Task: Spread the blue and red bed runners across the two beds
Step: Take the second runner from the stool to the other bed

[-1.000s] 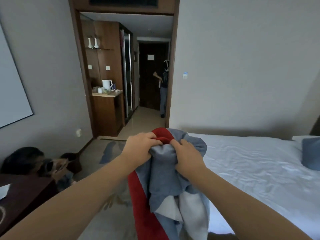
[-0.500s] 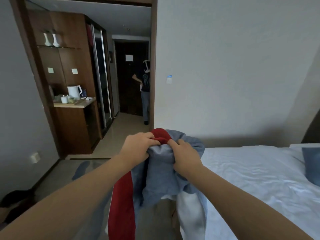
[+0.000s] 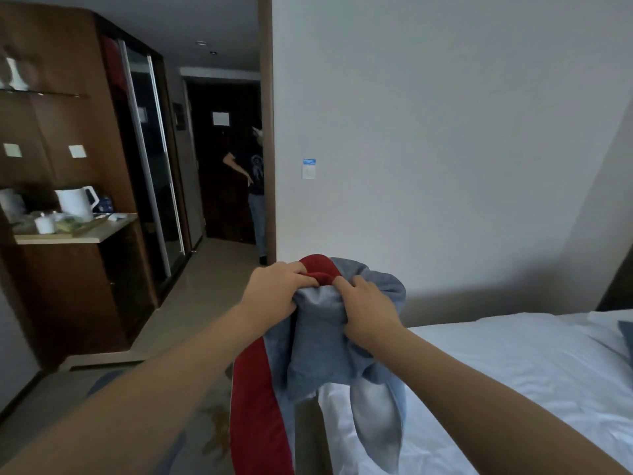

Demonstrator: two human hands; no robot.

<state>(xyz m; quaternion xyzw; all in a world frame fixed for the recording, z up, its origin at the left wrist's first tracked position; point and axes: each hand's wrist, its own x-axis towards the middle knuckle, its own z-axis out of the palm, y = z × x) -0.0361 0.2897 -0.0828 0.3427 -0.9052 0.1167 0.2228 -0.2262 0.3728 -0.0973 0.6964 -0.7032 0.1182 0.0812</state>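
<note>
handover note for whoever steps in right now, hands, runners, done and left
Left hand: gripping the top of the bunched blue and red runner.
Right hand: gripping the same bundle beside it.
The runner hangs crumpled in the air, over the near edge of the white bed; its lower folds dangle over the bed edge.
Done: runner picked up.
Left: open it out and spread it across this bed. No second bed or second runner is in view.

No legible text anywhere. White notice (image 3: 220, 118) on dark door (image 3: 226, 159): print too small to read. Blue-and-white wall plate (image 3: 309, 169) and person's shirt graphic (image 3: 256, 166): blurred, unreadable.
</note>
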